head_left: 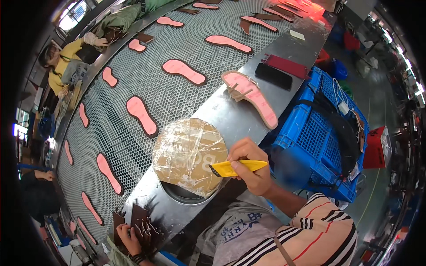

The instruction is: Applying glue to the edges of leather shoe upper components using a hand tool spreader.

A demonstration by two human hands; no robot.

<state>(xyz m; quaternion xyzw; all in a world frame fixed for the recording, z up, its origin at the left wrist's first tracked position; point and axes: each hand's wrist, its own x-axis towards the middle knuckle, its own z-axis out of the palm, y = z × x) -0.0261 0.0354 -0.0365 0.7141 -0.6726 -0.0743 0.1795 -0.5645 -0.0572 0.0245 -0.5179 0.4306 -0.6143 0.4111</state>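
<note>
The wedge-shaped yellow tool (pixel 225 169) has a dark edge, perhaps bristled.

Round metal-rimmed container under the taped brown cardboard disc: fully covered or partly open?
Partly open: the disc sits off-centre, leaving a dark crescent of the container exposed along its lower side.

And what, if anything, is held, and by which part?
Right hand holds the yellow tool by its middle; left hand touches brown pieces, grip unclear.
</note>
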